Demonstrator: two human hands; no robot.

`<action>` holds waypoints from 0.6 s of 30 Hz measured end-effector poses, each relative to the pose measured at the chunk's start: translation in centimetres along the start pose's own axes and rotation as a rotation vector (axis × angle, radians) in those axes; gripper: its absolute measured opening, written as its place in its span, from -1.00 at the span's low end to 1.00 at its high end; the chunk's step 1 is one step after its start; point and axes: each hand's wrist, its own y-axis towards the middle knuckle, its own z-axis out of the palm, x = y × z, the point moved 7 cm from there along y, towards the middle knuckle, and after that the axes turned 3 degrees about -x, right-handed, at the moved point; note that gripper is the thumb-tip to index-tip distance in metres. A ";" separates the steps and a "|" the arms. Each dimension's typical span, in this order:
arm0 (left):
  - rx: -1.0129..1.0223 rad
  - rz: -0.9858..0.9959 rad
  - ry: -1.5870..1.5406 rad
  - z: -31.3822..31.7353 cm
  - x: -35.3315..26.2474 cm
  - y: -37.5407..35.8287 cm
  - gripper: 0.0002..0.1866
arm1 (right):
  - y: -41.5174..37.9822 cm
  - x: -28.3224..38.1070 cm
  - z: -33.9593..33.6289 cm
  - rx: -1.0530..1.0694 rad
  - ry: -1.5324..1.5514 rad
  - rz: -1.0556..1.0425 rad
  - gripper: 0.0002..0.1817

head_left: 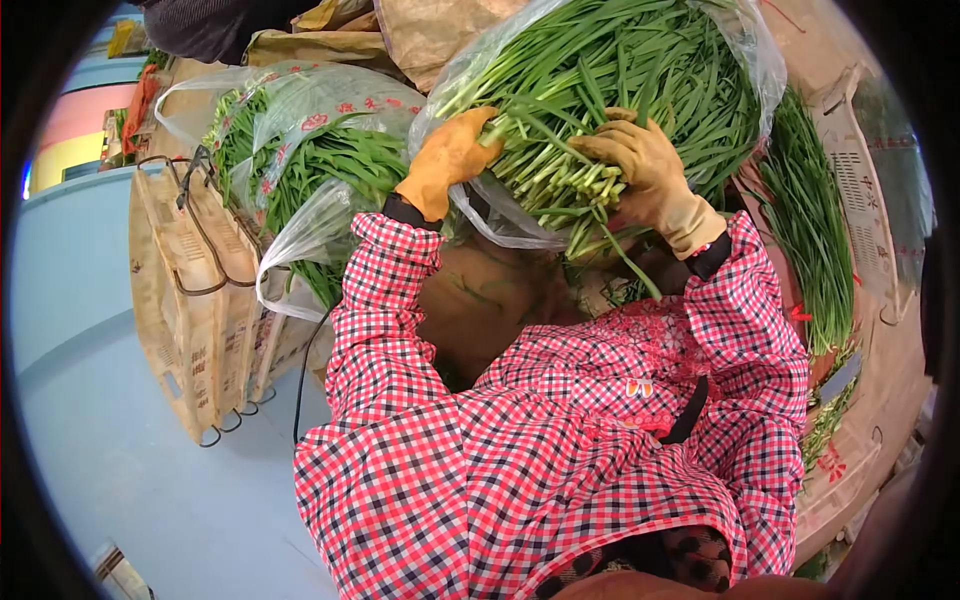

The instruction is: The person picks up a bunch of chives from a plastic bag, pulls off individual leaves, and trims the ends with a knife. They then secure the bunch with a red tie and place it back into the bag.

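Note:
A clear plastic bag (768, 60) holds a large heap of garlic chives (660, 70), their pale cut ends towards me. My right hand (650, 180), in a tan work glove, is closed over the stem ends at the heap's near side. In an orange glove, my left hand (450, 165) curls its fingers at the left edge of the same stems, beside the bag's rim; its fingertips are partly hidden. A few loose stalks (628, 258) hang below the right hand towards my checked smock (560, 400).
Left of my hands, a second printed plastic bag (310, 115) holds more chives (340, 155). Stacked cream plastic crates (185, 300) with black cord stand at the left. Tied chives (805, 220) lie at the right near another crate (855, 175). Brown sacks (440, 35) are behind.

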 end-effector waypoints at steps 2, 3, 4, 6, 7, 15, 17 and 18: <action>-0.052 0.046 0.165 0.4 -0.3 -0.5 -0.49 | 0.2 -0.4 -0.4 -0.018 0.030 0.045 -0.40; -0.081 0.074 0.248 0.4 -0.7 -0.7 -0.48 | 0.8 -0.1 -0.3 0.034 0.026 -0.004 -0.41; -0.250 0.155 0.269 -1.1 -2.4 -1.6 -0.45 | 0.9 -0.3 -0.1 0.037 0.028 -0.012 -0.40; -0.580 0.304 0.303 -4.4 -6.4 -5.2 -0.41 | 0.8 -0.5 0.6 0.054 0.042 -0.026 -0.38; -0.516 0.223 0.121 -4.6 -7.0 -6.5 -0.41 | 0.9 -0.4 0.6 0.076 -0.008 -0.024 -0.34; -0.326 0.006 -0.108 2.8 -6.3 -6.1 -0.52 | 1.0 -0.6 1.1 0.135 0.007 -0.013 -0.33; -0.308 -0.047 -0.205 3.7 -5.3 -5.2 -0.54 | 1.4 -0.2 1.8 0.239 -0.093 -0.019 -0.32; -0.286 -0.085 -0.332 3.8 -5.1 -5.0 -0.55 | 1.5 0.2 2.2 0.296 -0.139 -0.018 -0.31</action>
